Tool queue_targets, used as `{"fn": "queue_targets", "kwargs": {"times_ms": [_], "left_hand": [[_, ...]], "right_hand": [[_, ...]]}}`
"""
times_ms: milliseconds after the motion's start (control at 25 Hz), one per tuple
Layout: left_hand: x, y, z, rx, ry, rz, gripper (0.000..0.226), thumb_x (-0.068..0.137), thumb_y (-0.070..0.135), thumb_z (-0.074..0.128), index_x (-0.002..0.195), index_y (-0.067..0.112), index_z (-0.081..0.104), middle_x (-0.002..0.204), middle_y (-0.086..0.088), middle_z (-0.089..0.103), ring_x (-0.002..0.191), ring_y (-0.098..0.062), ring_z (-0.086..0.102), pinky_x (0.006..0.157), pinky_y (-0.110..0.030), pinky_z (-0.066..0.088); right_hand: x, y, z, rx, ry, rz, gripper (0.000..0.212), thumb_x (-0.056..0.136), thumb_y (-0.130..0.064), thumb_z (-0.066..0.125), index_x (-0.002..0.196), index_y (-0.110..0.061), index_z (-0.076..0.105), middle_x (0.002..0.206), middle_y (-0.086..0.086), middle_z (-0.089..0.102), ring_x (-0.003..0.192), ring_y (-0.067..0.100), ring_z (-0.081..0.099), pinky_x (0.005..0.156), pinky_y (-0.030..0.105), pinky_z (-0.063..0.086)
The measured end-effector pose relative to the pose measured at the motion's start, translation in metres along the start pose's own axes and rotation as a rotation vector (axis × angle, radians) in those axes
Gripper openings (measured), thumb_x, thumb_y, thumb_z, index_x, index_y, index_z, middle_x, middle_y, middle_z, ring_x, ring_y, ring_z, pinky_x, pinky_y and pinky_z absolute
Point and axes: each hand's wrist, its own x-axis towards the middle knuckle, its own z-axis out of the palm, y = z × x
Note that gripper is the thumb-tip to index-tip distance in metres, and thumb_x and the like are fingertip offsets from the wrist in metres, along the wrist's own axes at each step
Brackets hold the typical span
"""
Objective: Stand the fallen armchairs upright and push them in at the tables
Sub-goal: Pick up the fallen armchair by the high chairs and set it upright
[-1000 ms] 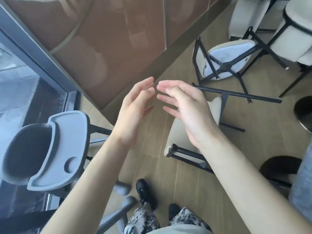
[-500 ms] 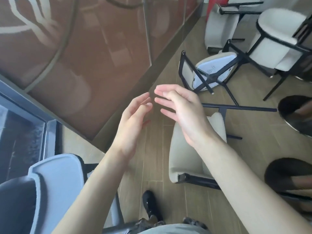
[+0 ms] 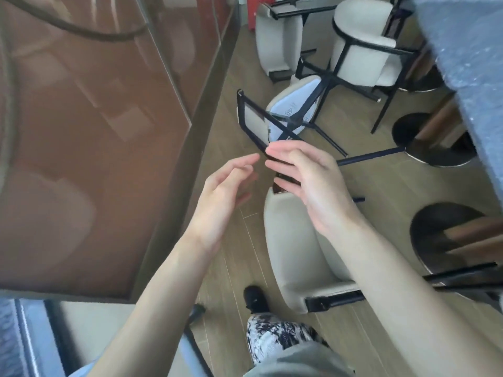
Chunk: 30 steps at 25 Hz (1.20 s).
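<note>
Two hands of yours hang in the middle of the frame, palms facing each other and close together but not touching. Your left hand [image 3: 220, 197] has its fingers [image 3: 239, 165] loosely spread and slightly bent, holding nothing. Your right hand [image 3: 313, 183] has its fingers [image 3: 283, 153] nearly straight and side by side, also holding nothing. Right below your right hand, in the lower middle of the frame, a cream armchair [image 3: 294, 254] lies tipped on the floor [image 3: 226, 137], its black legs pointing toward the right. A second fallen armchair [image 3: 288, 110] lies above centre, its pale seat underside and crossed black frame turned up toward you. In the upper right, two more cream chairs [image 3: 359, 44] stand on their legs just beside the grey table [image 3: 468, 63], which runs down the right edge. Two dark round table bases [image 3: 435, 235] sit on the floor at the right. A brown glossy wall [image 3: 95, 131] fills the left of the frame. Your black shoe [image 3: 254, 297] rests on the floor near the bottom, just left of the near armchair.
</note>
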Motion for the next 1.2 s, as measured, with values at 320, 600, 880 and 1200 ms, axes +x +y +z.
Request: {"fn": "queue_targets", "kwargs": {"times_ms": [320,600,880,1200], "left_hand": [[0.126,0.022,0.01,0.126,-0.284,-0.02,0.034,0.106,0.019,0.043,0.125,0.03,0.07,0.126,0.017,0.07,0.123,-0.004,0.062,0.111,-0.04,0.046],[0.227,0.023,0.032,0.201,-0.482,-0.081,0.034,0.106,0.02,0.043,0.126,0.026,0.07,0.125,0.012,0.071,0.119,-0.007,0.065,0.105,-0.038,0.047],[0.277,-0.008,0.089,0.213,-0.746,-0.215,0.03,0.105,0.021,0.046,0.118,0.021,0.073,0.122,0.007,0.074,0.116,-0.01,0.068,0.108,-0.043,0.047],[0.374,-0.078,0.098,0.197,-0.908,-0.528,0.03,0.099,0.032,0.054,0.123,0.023,0.07,0.132,0.007,0.068,0.114,-0.015,0.07,0.101,-0.041,0.051]], "right_hand": [[0.095,-0.001,-0.005,0.163,0.256,-0.048,0.029,0.098,-0.012,0.047,0.107,-0.018,0.074,0.114,-0.006,0.074,0.105,0.008,0.071,0.1,0.04,0.052],[0.166,0.01,-0.013,0.316,0.522,-0.067,0.025,0.097,-0.009,0.05,0.103,-0.009,0.074,0.107,0.004,0.076,0.101,0.016,0.072,0.093,0.034,0.056],[0.176,0.031,-0.046,0.368,0.871,-0.04,0.021,0.097,-0.011,0.052,0.096,-0.013,0.073,0.101,0.012,0.075,0.1,0.024,0.07,0.093,0.037,0.053],[0.186,0.101,-0.032,0.537,1.455,-0.132,0.031,0.097,0.0,0.045,0.087,-0.015,0.07,0.096,0.001,0.077,0.095,0.021,0.074,0.087,0.035,0.057]]}}
